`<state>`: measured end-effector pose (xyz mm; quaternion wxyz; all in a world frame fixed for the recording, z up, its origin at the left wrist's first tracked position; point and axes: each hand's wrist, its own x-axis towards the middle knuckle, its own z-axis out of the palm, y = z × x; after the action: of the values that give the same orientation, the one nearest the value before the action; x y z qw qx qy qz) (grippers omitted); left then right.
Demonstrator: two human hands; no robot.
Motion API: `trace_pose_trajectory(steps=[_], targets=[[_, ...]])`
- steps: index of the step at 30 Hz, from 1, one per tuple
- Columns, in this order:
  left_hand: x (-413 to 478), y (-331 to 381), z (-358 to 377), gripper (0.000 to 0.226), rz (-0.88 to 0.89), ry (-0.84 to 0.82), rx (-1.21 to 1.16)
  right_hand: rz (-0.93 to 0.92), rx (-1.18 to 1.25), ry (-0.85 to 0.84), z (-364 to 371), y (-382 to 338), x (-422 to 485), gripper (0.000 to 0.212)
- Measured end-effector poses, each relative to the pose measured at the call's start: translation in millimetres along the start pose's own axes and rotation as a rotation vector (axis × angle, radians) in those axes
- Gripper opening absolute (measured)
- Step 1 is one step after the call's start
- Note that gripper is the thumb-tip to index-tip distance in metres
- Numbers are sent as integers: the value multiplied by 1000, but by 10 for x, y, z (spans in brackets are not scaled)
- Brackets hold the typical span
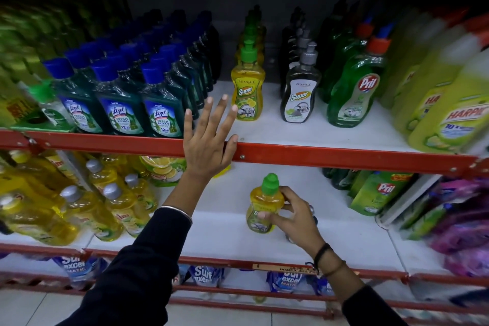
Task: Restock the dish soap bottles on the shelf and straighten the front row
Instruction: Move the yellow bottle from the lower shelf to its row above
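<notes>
My right hand [289, 216] grips a small yellow dish soap bottle [263, 206] with a green cap, held over the white lower shelf [217, 230]. My left hand [209, 137] is spread open in front of the red edge [330, 156] of the upper shelf, fingers reaching toward a row of yellow Patanjali Super bottles [248, 92] with green pump caps. That row runs back into the dark. Beside it stands a row of dark grey Super bottles [300, 95] with silver pumps.
Blue-capped Lizol bottles [120, 103] fill the upper shelf's left; green Pril bottles [353, 90] and yellow Harpic bottles [449, 114] stand right. Below, yellow bottles [87, 209] lie tilted at left, Pril pouches [378, 193] at right. Surf Excel pouches [203, 276] sit lowest.
</notes>
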<state>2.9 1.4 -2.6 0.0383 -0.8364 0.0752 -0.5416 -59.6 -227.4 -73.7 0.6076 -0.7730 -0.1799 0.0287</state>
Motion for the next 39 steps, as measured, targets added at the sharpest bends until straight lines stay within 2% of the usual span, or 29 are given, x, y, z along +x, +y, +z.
trace_pose_trajectory(steps=[6,11,16,24,32,36,39], targets=[[29,50,-24,54,-103,2,-39,-188,111,81,-259,-785,88,43],[25,54,-16,52,-105,1,-29,-345,171,152,-402,-1348,389,41],[29,56,-21,52,-107,16,-28,-448,121,256,-431,-1631,824,42],[28,47,-25,55,-101,31,-62,-349,5,225,-112,-1424,1335,43],[25,49,-25,53,-101,32,-74,-313,-82,226,21,-1349,1405,41],[18,44,-15,54,-99,34,-70,-304,-192,167,-30,-1381,1366,41],[12,50,-12,54,-103,36,-81,-317,-134,262,-122,-1380,1176,44]])
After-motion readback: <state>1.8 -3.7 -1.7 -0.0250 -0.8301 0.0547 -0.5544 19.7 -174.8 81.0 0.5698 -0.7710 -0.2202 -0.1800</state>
